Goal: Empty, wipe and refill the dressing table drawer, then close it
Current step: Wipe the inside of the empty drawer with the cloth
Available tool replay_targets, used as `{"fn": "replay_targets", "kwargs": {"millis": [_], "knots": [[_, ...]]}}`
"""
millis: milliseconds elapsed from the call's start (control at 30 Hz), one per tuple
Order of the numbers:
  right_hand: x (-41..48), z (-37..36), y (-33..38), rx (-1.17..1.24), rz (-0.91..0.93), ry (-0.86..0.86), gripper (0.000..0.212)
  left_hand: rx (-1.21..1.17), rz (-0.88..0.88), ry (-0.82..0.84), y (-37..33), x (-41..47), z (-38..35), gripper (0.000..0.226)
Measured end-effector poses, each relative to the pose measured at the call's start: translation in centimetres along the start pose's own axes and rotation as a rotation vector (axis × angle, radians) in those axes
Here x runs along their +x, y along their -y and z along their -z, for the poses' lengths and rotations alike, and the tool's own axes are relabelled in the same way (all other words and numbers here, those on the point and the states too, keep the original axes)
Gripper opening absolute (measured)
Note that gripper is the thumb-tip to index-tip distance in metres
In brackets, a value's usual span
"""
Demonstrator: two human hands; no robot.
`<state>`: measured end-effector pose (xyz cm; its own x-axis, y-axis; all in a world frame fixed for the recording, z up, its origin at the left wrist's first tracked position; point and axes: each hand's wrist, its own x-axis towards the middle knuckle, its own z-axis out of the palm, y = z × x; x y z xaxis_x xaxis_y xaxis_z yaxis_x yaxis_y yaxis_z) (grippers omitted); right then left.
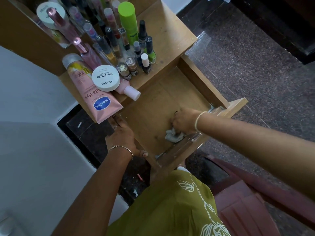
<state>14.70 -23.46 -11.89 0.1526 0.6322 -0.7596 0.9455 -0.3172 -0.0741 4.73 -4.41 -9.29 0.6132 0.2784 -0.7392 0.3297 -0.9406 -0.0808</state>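
one drawer (170, 99) is the business here. it is pulled well out from under the dressing table top (170, 31), and its wooden floor shows bare, with nothing in it but a cloth (172, 136). that cloth, small, pale and bunched, lies on the floor in the near right corner. the right hand (185, 120) is on top of it, fingers curled down and bunched on the fabric, pressing it against the wood. the left hand (122, 135) is at the drawer's left wall. its fingers lie fairly straight and close together along the outside, the thumb is by the rim, and to my eye it is steadying the drawer rather than gripping it.

so the emptying looks done and the wiping is under way. i would say the far half of the floor and the walls may yet want a pass, though i cannot tell from here which parts are already clean. refilling and closing are both left.

what will likely go back in crowds the table top just behind the drawer: a pink vaseline tube (95, 97) hanging over the edge, a round white nail polish remover tub (105, 77) resting on it, a pale pink bottle (127, 90) on its side, a row of nail polish bottles (146, 48) and a tall green can (128, 19). dark speckled floor (255, 65) lies beyond.
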Motion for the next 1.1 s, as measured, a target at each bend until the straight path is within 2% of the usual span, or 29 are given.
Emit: {"fn": "replay_targets", "kwargs": {"millis": [67, 200, 267, 333, 433, 500, 633, 767, 833, 933, 1033, 1100], "knots": [[-1.5, -0.6, -2.6, 0.064, -0.063, -0.016, 0.028, -0.008, -0.004, -0.003, 0.1, 0.1, -0.1, 0.148], [-3.0, -3.0, -4.5, 0.197, -0.241, -0.129, 0.039, -0.001, -0.002, -0.003, 0.0, 0.0, 0.0, 0.152], [-2.7, -3.7, -3.9, 0.368, -0.379, -0.198, 0.047, 0.011, -0.003, -0.018, 0.0, 0.0, 0.2, 0.154], [-2.1, -3.7, -3.4, 0.515, -0.548, -0.278, 0.041, 0.023, -0.003, -0.029, -0.1, -0.2, 0.2, 0.154], [-0.5, -2.3, -2.2, 0.578, -0.735, -0.351, 0.041, 0.02, -0.009, -0.033, -0.1, -0.1, 0.0, 0.153], [1.1, -0.4, -0.6, 0.571, -0.725, -0.363, 0.041, 0.028, -0.012, -0.043, -0.1, 0.0, 0.0, 0.154], [4.1, 3.0, 4.2, 0.508, -0.515, -0.346, 0.028, 0.046, -0.012, -0.057, -0.2, -0.1, 0.1, 0.158], [3.5, 1.9, 7.7, 0.46, -0.36, -0.315, 0.03, 0.031, -0.008, -0.054, -0.1, -0.2, 0.2, 0.159], [2.3, 0.2, 7.3, 0.476, -0.432, -0.253, 0.025, 0.032, -0.01, -0.058, -0.1, -0.3, 0.2, 0.157], [0.6, -1.5, 4.1, 0.552, -0.647, -0.19, 0.044, 0.024, -0.013, -0.053, 0.0, -0.3, 0.2, 0.154], [1.1, -1.3, 0.2, 0.509, -0.819, -0.261, 0.054, 0.011, -0.01, -0.044, 0.0, -0.2, 0.2, 0.154], [2.5, -0.1, -2.3, 0.526, -0.886, -0.319, 0.051, 0.015, -0.009, -0.043, -0.1, -0.1, 0.1, 0.154]]}}
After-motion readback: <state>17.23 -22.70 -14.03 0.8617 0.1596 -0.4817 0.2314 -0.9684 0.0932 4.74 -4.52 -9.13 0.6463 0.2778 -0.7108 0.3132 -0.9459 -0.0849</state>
